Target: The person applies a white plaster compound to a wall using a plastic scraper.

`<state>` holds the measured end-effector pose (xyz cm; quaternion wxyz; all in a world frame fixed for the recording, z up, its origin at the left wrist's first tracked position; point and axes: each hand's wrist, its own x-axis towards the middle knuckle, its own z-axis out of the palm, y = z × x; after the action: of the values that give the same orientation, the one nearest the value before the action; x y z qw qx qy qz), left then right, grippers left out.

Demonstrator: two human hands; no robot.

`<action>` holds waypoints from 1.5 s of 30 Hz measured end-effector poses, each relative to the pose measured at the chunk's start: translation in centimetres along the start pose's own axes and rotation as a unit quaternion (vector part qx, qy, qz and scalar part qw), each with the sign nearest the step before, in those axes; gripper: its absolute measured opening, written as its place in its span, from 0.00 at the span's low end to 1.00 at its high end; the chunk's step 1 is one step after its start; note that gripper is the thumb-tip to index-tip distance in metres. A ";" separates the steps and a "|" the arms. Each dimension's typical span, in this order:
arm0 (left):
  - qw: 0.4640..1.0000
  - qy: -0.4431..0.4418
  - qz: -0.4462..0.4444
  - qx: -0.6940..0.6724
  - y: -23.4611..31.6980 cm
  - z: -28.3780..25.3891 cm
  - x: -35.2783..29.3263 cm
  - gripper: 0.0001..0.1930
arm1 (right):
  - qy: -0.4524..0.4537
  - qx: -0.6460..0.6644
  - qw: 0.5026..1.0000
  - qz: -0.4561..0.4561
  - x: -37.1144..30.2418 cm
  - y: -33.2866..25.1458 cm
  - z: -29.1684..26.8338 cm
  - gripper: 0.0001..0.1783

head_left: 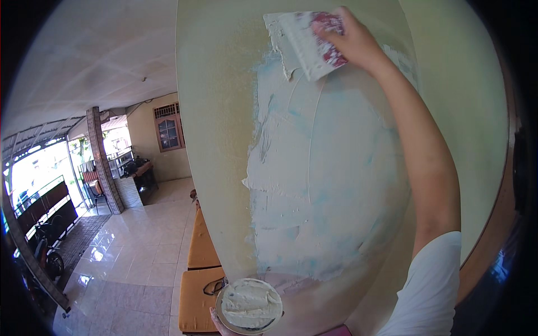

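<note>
My right hand (361,47), raised high on the wall, is closed around a putty spreader (305,50) with a red, putty-smeared grip. The spreader's wide blade lies against the upper edge of a pale patch of putty (342,162), where blue shows through in places. A ragged ridge of fresh putty (276,42) stands at the blade's left side. Low in the view, the fingers of my left hand (217,323) grip the left edge of a round bowl (218,307). White putty (250,302) fills it; most of that hand is hidden beneath.
The yellow-green wall (218,140) ends in a vertical edge on the left. Orange padded benches (196,294) stand beside its foot, with dark-framed glasses (213,287) on one. Farther left are a glossy tiled floor (140,257), a pillar (105,162) and a parked motorcycle (47,255).
</note>
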<state>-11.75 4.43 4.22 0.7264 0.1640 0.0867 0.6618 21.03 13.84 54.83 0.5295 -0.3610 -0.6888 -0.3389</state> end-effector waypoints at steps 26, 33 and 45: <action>0.993 0.035 0.024 0.112 -2.5 2.7 0.9 0.42 | -0.046 -0.268 0.955 0.121 4.5 2.1 0.7 0.41; 0.994 0.107 -0.026 -0.006 -1.7 1.8 0.4 0.42 | 0.034 -0.230 0.956 0.179 -0.4 11.8 -5.5 0.44; 0.941 -0.011 0.079 0.329 -4.6 2.6 1.1 0.42 | 0.047 -0.205 0.977 0.044 2.9 -0.4 4.0 0.41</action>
<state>-6.44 4.83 5.06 0.5780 0.4079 0.2781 0.6497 18.20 17.41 56.82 0.4903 -0.4753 -0.5629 -0.4657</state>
